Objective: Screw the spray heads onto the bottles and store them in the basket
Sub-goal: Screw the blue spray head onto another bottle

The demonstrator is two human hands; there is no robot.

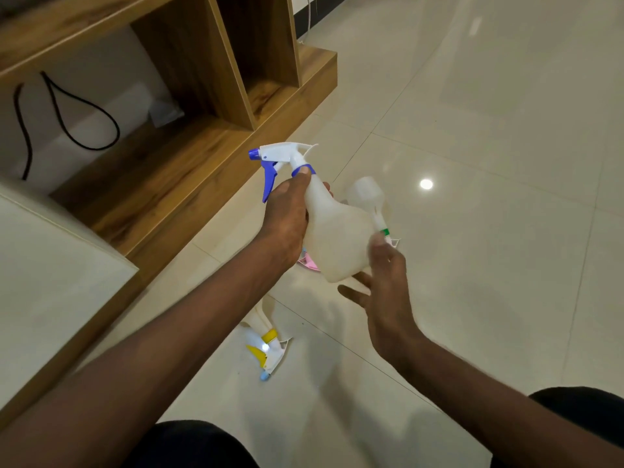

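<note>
**Supervisor:** Report task status.

**Operator:** My left hand [287,217] grasps the neck of a white bottle [332,238]. Its blue spray head [277,160] sits on the neck and looks fully screwed on, though I cannot confirm the tightness. My right hand [385,288] is released, fingers spread just beside the bottle's base and blurred. I judge this bottle ready for storing.

**Supervisor:** Remaining work?

**Operator:** On the floor [489,163] lie a green-collared bottle [369,201] and a yellow-collared bottle [266,336], heads apparently fitted. A pink part [309,263] shows behind the held bottle, mostly hidden. No basket is in view, so I cannot tell whether any bottles are stored.
</note>
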